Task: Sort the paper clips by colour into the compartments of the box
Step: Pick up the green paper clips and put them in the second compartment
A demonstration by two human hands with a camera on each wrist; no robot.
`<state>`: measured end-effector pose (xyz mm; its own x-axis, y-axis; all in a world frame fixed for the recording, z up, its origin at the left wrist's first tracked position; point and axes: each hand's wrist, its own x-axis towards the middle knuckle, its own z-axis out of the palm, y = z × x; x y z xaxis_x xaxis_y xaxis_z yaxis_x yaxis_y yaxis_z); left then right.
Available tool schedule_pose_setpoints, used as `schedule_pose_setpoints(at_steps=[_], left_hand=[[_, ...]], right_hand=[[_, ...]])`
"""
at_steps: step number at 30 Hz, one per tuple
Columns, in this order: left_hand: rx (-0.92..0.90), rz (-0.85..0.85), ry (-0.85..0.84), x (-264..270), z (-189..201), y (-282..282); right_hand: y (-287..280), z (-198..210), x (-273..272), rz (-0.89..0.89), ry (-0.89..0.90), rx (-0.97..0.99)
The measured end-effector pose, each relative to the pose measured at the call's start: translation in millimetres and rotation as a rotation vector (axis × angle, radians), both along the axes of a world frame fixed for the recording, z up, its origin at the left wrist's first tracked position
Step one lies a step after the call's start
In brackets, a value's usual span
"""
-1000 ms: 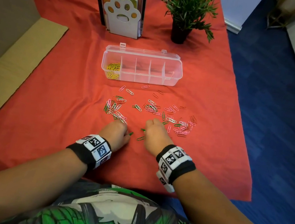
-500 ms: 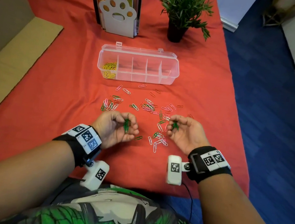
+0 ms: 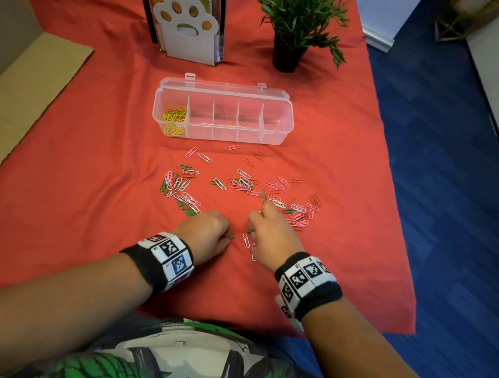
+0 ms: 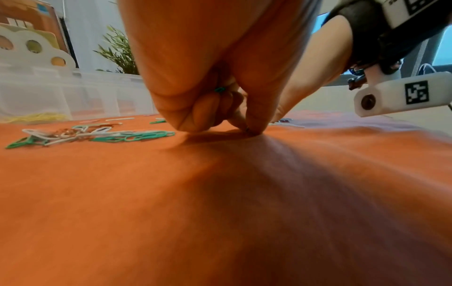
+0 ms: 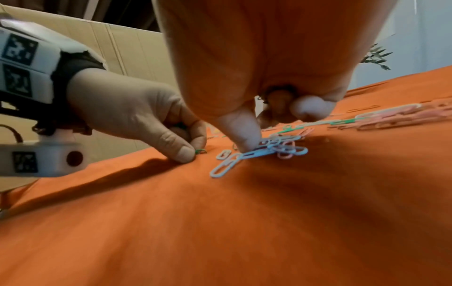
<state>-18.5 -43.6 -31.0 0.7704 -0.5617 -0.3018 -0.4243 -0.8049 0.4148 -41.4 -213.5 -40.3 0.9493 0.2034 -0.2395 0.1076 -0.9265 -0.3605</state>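
A clear box [image 3: 285, 121] with several compartments holds yellow clips [image 3: 175, 120] in its leftmost one. Pink, white, green and red paper clips [image 3: 244, 185] lie scattered on the red cloth in front of it. My left hand [image 3: 225, 236] is palm down on the cloth; thumb and finger pinch a green clip [image 5: 200, 151], and more green clips [image 4: 219, 89] sit in its curled fingers. My right hand [image 3: 254, 231] is palm down beside it with fingers curled. Its thumb [image 5: 243, 139] presses on a small heap of white and pink clips [image 5: 281, 147]. What its palm holds is hidden.
A paw-shaped file stand [image 3: 186, 27] and a potted plant [image 3: 294, 15] stand behind the box. Cardboard [image 3: 7, 102] lies along the left. The cloth's right edge [image 3: 397, 207] drops to a blue floor.
Half a second ago both hands were lifted and turned palm up, each with green clips in it. Both have since turned over and come down onto the cloth.
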Motion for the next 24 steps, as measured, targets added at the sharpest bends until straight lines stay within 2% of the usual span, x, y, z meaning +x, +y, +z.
schedule_pose_setpoints(at_steps=[3, 5, 7, 9, 10, 12, 13, 14, 15, 16, 18, 20, 24], left_hand=[[-0.092, 0.12, 0.116, 6, 1, -3], [-0.295, 0.378, 0.411, 12, 6, -5], [-0.658, 0.647, 0.788, 18, 14, -4], [-0.954, 0.764, 1.094, 26, 26, 1], [-1.045, 0.772, 1.191, 30, 33, 3], [-1.098, 0.796, 1.233, 39, 39, 1], [-1.057, 0.83, 1.187, 43, 39, -4], [-0.957, 0.852, 1.063, 48, 39, -9], [-0.815, 0.831, 0.871, 52, 37, -15], [-0.652, 0.768, 0.652, 56, 35, -21], [-0.372, 0.559, 0.301, 64, 31, -28], [-0.19, 0.394, 0.144, 70, 28, -30], [-0.047, 0.226, 0.016, 74, 22, -27]], right_hand=[[-3, 3, 10, -0.125, 0.045, 0.263], [-9, 9, 18, -0.293, 0.136, 0.478], [-16, 17, 24, -0.506, 0.248, 0.728], [-26, 25, 27, -0.669, 0.346, 0.98], [-31, 30, 29, -0.736, 0.398, 1.137], [-44, 37, 34, -0.874, 0.484, 1.437], [-48, 40, 36, -0.942, 0.503, 1.521], [-52, 40, 39, -0.991, 0.503, 1.529], [-54, 37, 43, -1.008, 0.481, 1.445], [-53, 33, 46, -0.979, 0.441, 1.268], [-48, 25, 56, -0.806, 0.339, 0.767], [-36, 21, 63, -0.587, 0.228, 0.374], [-13, 16, 65, -0.343, 0.028, 0.046]])
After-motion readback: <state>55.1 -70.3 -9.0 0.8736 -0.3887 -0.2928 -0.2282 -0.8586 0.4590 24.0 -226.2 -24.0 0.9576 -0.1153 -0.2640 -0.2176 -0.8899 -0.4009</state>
